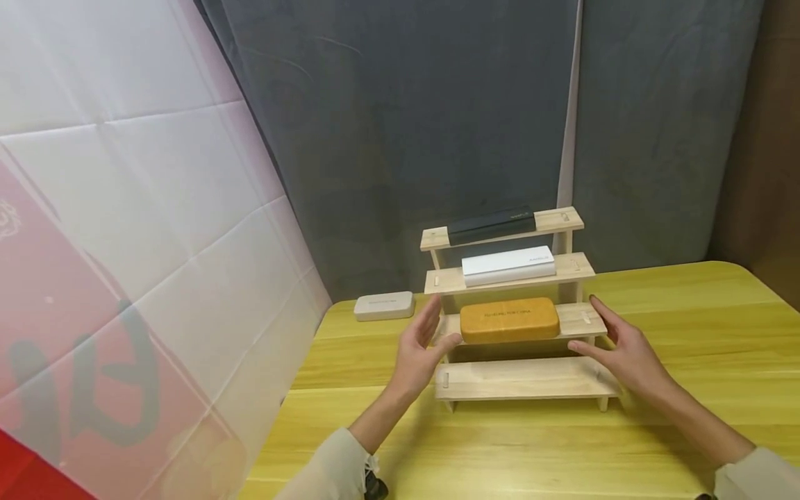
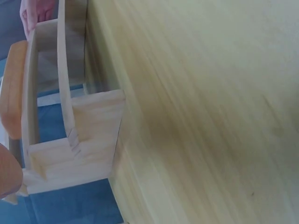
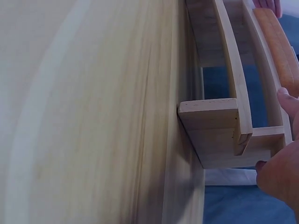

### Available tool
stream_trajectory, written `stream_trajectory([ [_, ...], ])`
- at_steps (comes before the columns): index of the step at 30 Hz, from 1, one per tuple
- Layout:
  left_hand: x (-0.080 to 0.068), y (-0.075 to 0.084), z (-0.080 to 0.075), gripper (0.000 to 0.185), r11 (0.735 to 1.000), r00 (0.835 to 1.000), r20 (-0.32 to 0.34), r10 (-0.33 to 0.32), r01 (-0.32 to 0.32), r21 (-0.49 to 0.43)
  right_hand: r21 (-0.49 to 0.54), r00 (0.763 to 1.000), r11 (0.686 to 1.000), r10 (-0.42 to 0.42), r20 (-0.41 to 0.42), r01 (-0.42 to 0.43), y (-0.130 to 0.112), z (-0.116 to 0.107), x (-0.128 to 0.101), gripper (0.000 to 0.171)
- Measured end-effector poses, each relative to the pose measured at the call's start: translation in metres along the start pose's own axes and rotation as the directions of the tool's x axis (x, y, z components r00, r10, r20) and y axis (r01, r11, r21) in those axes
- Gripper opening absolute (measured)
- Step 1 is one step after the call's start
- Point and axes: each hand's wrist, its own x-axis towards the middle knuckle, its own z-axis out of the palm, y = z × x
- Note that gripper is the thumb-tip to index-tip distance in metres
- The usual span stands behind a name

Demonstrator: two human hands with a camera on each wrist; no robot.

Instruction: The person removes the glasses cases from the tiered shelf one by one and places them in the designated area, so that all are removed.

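Note:
A light wooden tiered stand (image 1: 525, 380) is between my two hands, its tiers rising like steps. On its second tier from the bottom lies an orange-brown case (image 1: 509, 321) with small lettering. My left hand (image 1: 421, 351) is at the left end of that tier, fingers straight and thumb extended toward the case's lower left corner. At the tier's right end is my right hand (image 1: 627, 349), with its fingers outstretched; in the right wrist view its thumb (image 3: 286, 100) is at the shelf edge by the case. Exact contact is hard to tell.
Above the orange case are a white case (image 1: 508, 266) and, on the top tier, a black case (image 1: 492, 227). Another white case (image 1: 384, 306) lies on the yellow wood-grain table (image 1: 500, 458) at the back left. Grey curtains (image 1: 400, 139) hang behind, and a white panel (image 1: 156, 180) stands left.

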Motion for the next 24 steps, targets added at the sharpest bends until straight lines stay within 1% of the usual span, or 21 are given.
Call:
stream_trajectory([
  [3, -0.001, -0.001, 0.004, 0.08, 1.0, 1.0, 0.01, -0.011, 0.011, -0.004, -0.005, 1.0, 1.0, 0.005, -0.009, -0.005, -0.001, 0.001, 0.003, 0.1],
  [9, -0.002, 0.0, 0.011, 0.082, 0.998, 0.998, 0.034, -0.06, 0.059, 0.011, 0.013, 1.0, 1.0, 0.008, -0.011, -0.008, -0.001, 0.001, 0.007, 0.099],
  [18, 0.001, 0.001, 0.015, 0.088, 0.995, 0.994, 0.048, -0.094, 0.092, 0.03, 0.016, 1.0, 1.0, -0.02, -0.022, 0.02, 0.0, 0.001, 0.009, 0.094],
  [24, 0.004, 0.002, 0.016, 0.089, 0.992, 0.991, 0.061, -0.122, 0.12, 0.045, 0.004, 1.0, 1.0, -0.011, -0.008, 0.011, 0.001, -0.001, 0.011, 0.093],
])
